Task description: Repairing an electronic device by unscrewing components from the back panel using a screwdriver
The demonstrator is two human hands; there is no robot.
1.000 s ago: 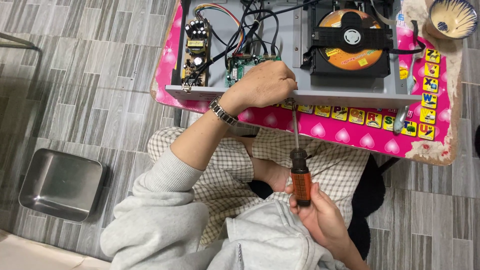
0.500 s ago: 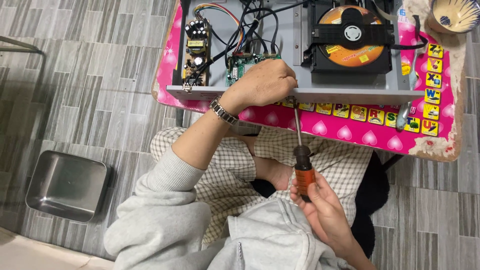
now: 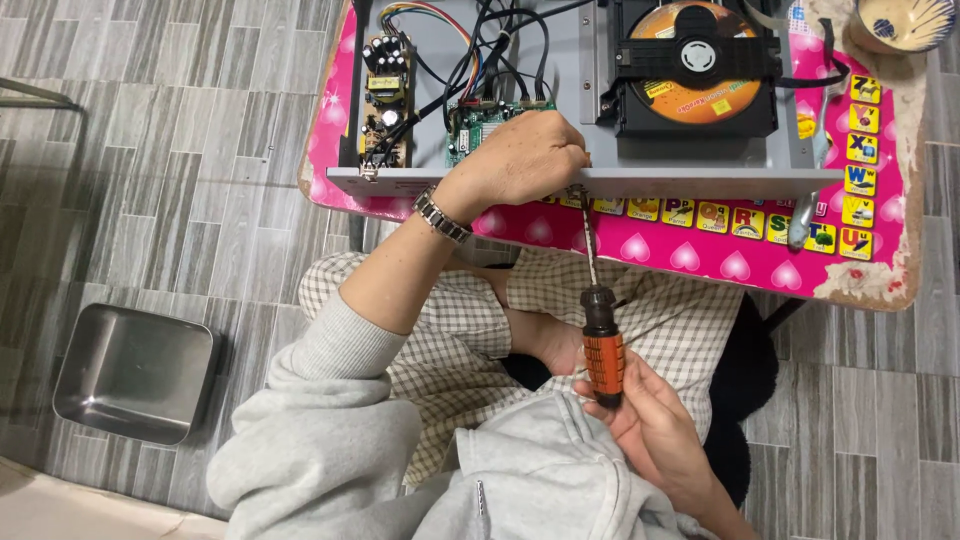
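You are holding a screwdriver (image 3: pixel 600 325) in your right hand (image 3: pixel 650 425), lower centre-right of the frame, fingers wrapping the bottom of the orange and black handle. The metal shaft is running up and slightly left, and its tip is meeting the front edge of the open disc player (image 3: pixel 590 180), just below your left hand (image 3: pixel 525 155). Whether the tip is sitting in a screw, you cannot tell from here.

Your left hand is lying curled on the player's front rim, centre top of the frame, fingers bent over the edge right beside the shaft's tip; it is gripping or bracing the casing, nothing loose showing in it. A metal watch (image 3: pixel 440 215) is sitting on that wrist.

Inside the casing, a green circuit board (image 3: pixel 475 125) is lying just left of your left hand, and a yellowish power board (image 3: pixel 385 100) is sitting further left, with coloured wires (image 3: pixel 470 50) looping between them. An orange disc (image 3: pixel 695 70) is sitting in the black drive at upper right.

The player is resting on a pink table (image 3: pixel 700 255) with hearts and picture tiles. A patterned bowl (image 3: pixel 895 20) is standing at the top right corner. A steel tray (image 3: pixel 135 370) is lying on the grey tiled floor at lower left, well apart from you.
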